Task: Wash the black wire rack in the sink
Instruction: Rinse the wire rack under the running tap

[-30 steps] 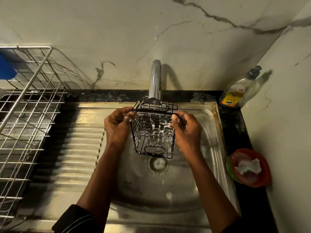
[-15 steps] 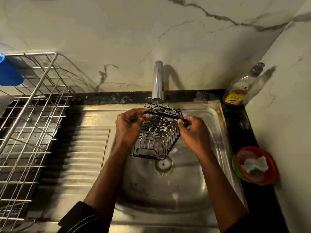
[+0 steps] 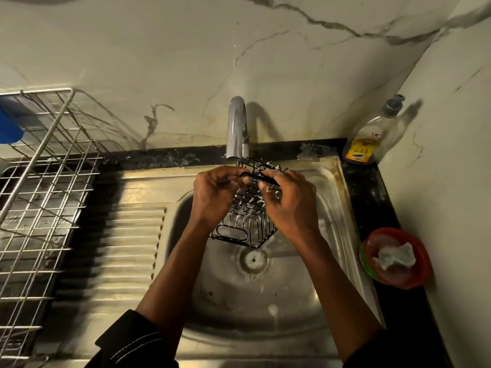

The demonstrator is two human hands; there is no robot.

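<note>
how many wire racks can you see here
2. The black wire rack is gripped by the left hand and right hand over the sink; a larger silver dish rack stands left of it.

Wire rack (image 3: 245, 208) partly behind right hand (image 3: 292, 205)

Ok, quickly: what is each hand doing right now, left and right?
Left hand: fingers curled on the top edge of the black wire rack, holding it.
Right hand: grips the same top edge, below the tap.
</note>
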